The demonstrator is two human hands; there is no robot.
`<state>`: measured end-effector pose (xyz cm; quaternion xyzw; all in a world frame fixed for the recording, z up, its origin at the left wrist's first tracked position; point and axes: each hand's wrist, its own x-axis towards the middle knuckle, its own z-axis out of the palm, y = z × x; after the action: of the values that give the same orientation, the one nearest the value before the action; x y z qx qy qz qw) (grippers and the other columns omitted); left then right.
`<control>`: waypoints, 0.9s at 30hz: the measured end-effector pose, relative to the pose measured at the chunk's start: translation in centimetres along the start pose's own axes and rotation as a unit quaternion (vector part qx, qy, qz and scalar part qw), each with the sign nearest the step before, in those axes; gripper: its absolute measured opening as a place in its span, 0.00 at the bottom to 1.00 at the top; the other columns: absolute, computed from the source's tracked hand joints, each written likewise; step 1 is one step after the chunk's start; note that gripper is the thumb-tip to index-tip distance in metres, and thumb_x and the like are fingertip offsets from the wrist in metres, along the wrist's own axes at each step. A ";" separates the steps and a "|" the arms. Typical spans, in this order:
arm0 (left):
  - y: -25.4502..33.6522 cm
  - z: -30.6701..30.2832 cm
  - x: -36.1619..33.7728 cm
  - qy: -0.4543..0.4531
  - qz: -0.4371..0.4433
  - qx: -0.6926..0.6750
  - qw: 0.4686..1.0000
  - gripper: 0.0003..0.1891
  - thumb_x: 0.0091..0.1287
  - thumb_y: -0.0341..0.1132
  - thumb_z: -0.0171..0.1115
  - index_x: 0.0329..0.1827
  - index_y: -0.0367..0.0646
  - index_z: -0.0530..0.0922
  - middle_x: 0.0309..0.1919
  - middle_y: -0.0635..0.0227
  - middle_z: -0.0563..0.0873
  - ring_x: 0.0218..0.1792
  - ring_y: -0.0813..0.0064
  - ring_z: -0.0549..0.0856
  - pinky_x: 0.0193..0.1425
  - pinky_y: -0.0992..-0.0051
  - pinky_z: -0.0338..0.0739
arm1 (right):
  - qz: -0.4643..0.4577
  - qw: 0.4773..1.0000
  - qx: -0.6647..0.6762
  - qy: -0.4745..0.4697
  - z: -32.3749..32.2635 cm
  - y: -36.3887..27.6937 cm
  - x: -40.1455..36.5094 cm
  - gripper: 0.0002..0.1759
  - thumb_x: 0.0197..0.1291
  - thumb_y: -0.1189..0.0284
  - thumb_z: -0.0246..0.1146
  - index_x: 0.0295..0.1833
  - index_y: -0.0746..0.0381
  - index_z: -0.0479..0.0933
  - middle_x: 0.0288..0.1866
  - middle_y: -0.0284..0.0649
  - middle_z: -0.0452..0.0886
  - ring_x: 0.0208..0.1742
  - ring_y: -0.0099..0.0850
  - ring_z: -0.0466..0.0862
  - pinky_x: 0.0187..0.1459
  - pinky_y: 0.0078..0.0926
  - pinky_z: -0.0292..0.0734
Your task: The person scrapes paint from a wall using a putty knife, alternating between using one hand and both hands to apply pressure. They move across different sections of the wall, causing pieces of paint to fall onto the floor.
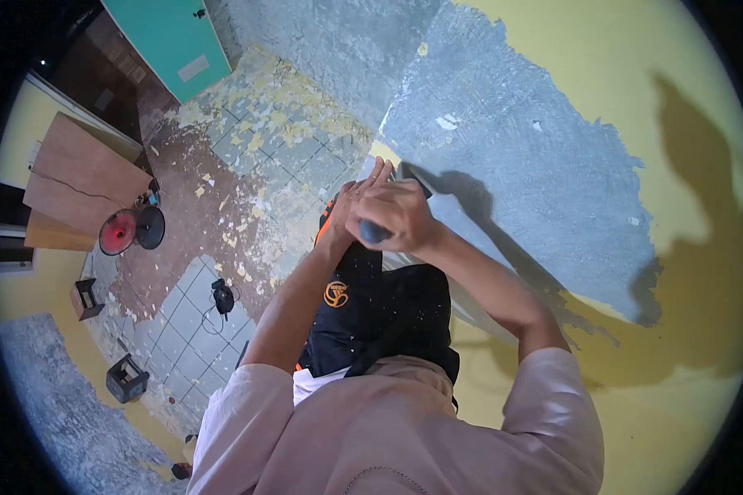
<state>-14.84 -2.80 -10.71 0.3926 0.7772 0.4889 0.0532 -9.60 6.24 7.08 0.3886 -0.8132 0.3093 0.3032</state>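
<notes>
My right hand [400,213] is closed round the dark handle of a scraper [374,232], whose rounded butt end points back toward me. Close against it, my left hand [348,205] also bears on the tool, its fingertips reaching forward past the right knuckles; part of its grip is hidden. Beyond the hands, the scraper's working end is mostly covered, near the wall's lower part. The wall here has a large bare grey patch [520,173] bordered by yellow paint [693,305] with a ragged edge.
Paint flakes [248,206] litter the tiled floor [194,322]. A teal door [169,45] stands at the back left. Brown boards [87,177] lean near a red round fan-like object [119,233]. A small black device with a cord [222,297] and dark stools [127,379] stand on the floor.
</notes>
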 end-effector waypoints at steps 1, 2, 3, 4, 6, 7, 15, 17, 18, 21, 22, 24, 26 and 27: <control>-0.8 0.2 0.3 0.015 0.002 -0.121 0.993 0.38 0.59 0.45 0.53 0.74 0.49 0.51 0.73 0.59 0.54 0.61 0.60 0.74 0.62 0.57 0.64 | 0.032 0.999 0.009 -0.030 0.4 1.0 -0.3 0.10 0.35 0.76 0.67 0.25 0.59 0.72 0.24 0.35 0.74 0.25 0.33 0.80 0.27 0.28 0.76; 3.9 -3.5 0.7 -0.027 0.013 0.108 0.994 0.37 0.60 0.42 0.52 0.73 0.49 0.52 0.73 0.59 0.54 0.61 0.62 0.74 0.62 0.58 0.65 | -0.002 0.999 -0.021 -0.027 0.4 0.2 -0.3 0.11 0.35 0.73 0.68 0.25 0.60 0.74 0.24 0.35 0.75 0.27 0.34 0.80 0.30 0.28 0.77; 3.7 -3.1 1.0 -0.088 -0.085 0.147 0.982 0.36 0.61 0.40 0.52 0.73 0.49 0.52 0.74 0.60 0.54 0.60 0.63 0.75 0.62 0.59 0.65 | 0.000 1.000 0.008 0.010 -0.4 -1.4 1.4 0.13 0.34 0.69 0.69 0.27 0.61 0.75 0.23 0.36 0.74 0.27 0.34 0.80 0.30 0.29 0.77; 3.6 -3.0 0.6 -0.087 -0.093 0.145 0.981 0.36 0.61 0.40 0.52 0.73 0.49 0.52 0.74 0.60 0.54 0.60 0.63 0.75 0.62 0.59 0.65 | -0.021 1.000 0.002 0.005 -0.4 -1.6 1.7 0.12 0.35 0.69 0.69 0.27 0.61 0.75 0.23 0.36 0.74 0.26 0.34 0.80 0.30 0.29 0.77; 3.2 -3.0 1.2 -0.094 -0.100 0.148 0.980 0.36 0.61 0.40 0.52 0.73 0.49 0.52 0.73 0.60 0.54 0.60 0.63 0.75 0.62 0.59 0.65 | -0.036 0.999 -0.006 0.003 0.1 -1.0 1.4 0.12 0.35 0.68 0.68 0.27 0.61 0.76 0.24 0.37 0.75 0.26 0.34 0.80 0.30 0.29 0.77; 3.7 -2.3 1.7 -0.095 -0.097 0.151 0.979 0.36 0.61 0.40 0.52 0.73 0.49 0.52 0.73 0.60 0.54 0.60 0.63 0.75 0.62 0.59 0.65 | -0.010 0.999 0.016 -0.037 0.7 0.4 1.8 0.10 0.36 0.69 0.67 0.26 0.61 0.75 0.24 0.37 0.75 0.26 0.33 0.80 0.30 0.29 0.77; 3.6 -2.8 1.2 -0.090 -0.093 0.177 0.976 0.36 0.60 0.39 0.52 0.73 0.49 0.52 0.73 0.60 0.54 0.59 0.63 0.76 0.61 0.59 0.66 | 0.038 0.997 0.036 -0.060 2.7 2.4 1.9 0.10 0.38 0.67 0.68 0.27 0.58 0.76 0.27 0.38 0.79 0.27 0.32 0.82 0.28 0.31 0.78; 3.5 -3.4 0.2 -0.085 -0.093 0.188 0.974 0.36 0.60 0.39 0.52 0.73 0.49 0.52 0.73 0.61 0.54 0.59 0.63 0.76 0.61 0.59 0.66 | 0.002 1.000 0.018 -0.023 2.2 1.3 3.2 0.10 0.38 0.68 0.68 0.28 0.58 0.76 0.27 0.38 0.79 0.27 0.33 0.82 0.27 0.29 0.78; 3.4 -3.4 -0.3 -0.084 -0.097 0.188 0.974 0.36 0.60 0.39 0.52 0.73 0.49 0.52 0.73 0.61 0.54 0.59 0.63 0.76 0.61 0.60 0.66 | -0.027 1.000 0.004 0.008 2.0 0.7 3.4 0.11 0.37 0.68 0.68 0.29 0.59 0.76 0.26 0.37 0.79 0.26 0.33 0.82 0.27 0.28 0.78; 3.5 -2.3 2.4 -0.087 -0.097 0.186 0.974 0.36 0.60 0.39 0.52 0.73 0.49 0.52 0.73 0.61 0.54 0.59 0.63 0.76 0.61 0.60 0.66 | 0.059 0.995 0.040 -0.067 3.1 3.6 2.4 0.11 0.39 0.68 0.68 0.28 0.60 0.77 0.24 0.36 0.79 0.25 0.32 0.82 0.28 0.26 0.79; 3.4 -2.8 1.8 -0.084 -0.092 0.192 0.973 0.36 0.60 0.39 0.52 0.73 0.49 0.52 0.73 0.61 0.54 0.59 0.63 0.76 0.61 0.60 0.66 | 0.038 0.998 0.039 -0.019 3.7 3.2 2.2 0.10 0.40 0.68 0.68 0.29 0.59 0.77 0.24 0.36 0.79 0.26 0.31 0.83 0.28 0.27 0.79; 2.6 -3.7 0.1 -0.079 -0.098 0.198 0.972 0.36 0.60 0.39 0.52 0.74 0.49 0.52 0.73 0.61 0.54 0.59 0.63 0.77 0.61 0.60 0.66 | 0.003 1.000 0.013 -0.005 3.4 1.9 3.7 0.10 0.40 0.68 0.69 0.29 0.57 0.78 0.25 0.35 0.79 0.27 0.31 0.83 0.28 0.28 0.79; 2.9 -2.6 1.3 -0.086 -0.108 0.196 0.971 0.36 0.60 0.39 0.52 0.74 0.49 0.52 0.73 0.61 0.54 0.58 0.62 0.77 0.61 0.60 0.66 | -0.012 0.999 -0.042 -0.030 2.9 2.2 4.3 0.09 0.40 0.65 0.69 0.29 0.54 0.79 0.26 0.33 0.80 0.29 0.32 0.84 0.30 0.31 0.80; 3.1 -2.3 2.5 -0.086 -0.105 0.199 0.970 0.36 0.60 0.39 0.52 0.74 0.50 0.52 0.73 0.61 0.54 0.58 0.62 0.77 0.61 0.60 0.66 | -0.013 0.999 -0.044 -0.028 3.4 2.5 4.0 0.09 0.40 0.65 0.69 0.29 0.54 0.79 0.26 0.33 0.80 0.29 0.32 0.84 0.30 0.31 0.80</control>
<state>-15.92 -2.12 -6.27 0.3519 0.8884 0.2802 0.0917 -14.53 3.20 7.25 0.3939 -0.8293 0.2581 0.3009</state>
